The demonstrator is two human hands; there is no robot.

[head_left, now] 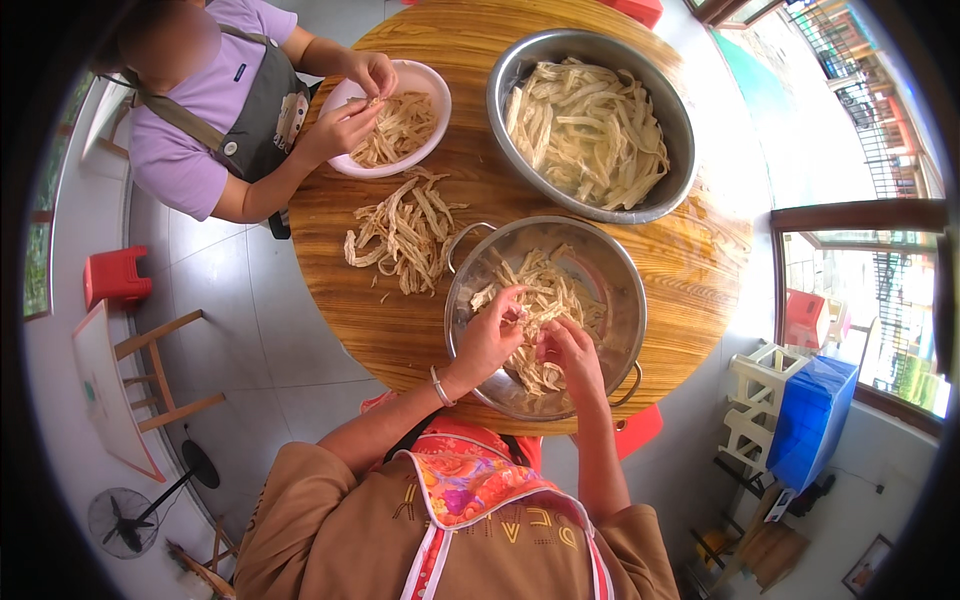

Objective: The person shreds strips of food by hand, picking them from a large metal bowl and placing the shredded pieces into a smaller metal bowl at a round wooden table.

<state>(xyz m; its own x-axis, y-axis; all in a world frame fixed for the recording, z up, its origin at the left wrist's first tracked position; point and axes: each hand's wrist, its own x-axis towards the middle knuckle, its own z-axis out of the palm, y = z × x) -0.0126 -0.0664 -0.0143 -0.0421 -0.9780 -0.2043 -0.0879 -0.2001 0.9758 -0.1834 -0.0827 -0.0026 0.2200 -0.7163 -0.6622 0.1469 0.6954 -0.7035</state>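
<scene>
Both my hands are over a two-handled stainless steel pan (619,352) that holds torn pale strips (551,285) of what looks like dried vegetable. My left hand (495,334), a bangle on its wrist, has thumb and fingertips pinched together on a small piece of strip. Beside it on the right, my right hand (570,349) is bent down at the strips; whether it grips one cannot be told. Longer uncut-looking strips (409,232) lie in a loose pile on the round wooden table (337,300), left of the pan.
A large metal basin (592,208) of pale strips in liquid stands behind the pan. At the upper left, another person (225,127) handles strips over a white plastic bowl (442,105). A red stool (637,431) is partly under the table's near right edge.
</scene>
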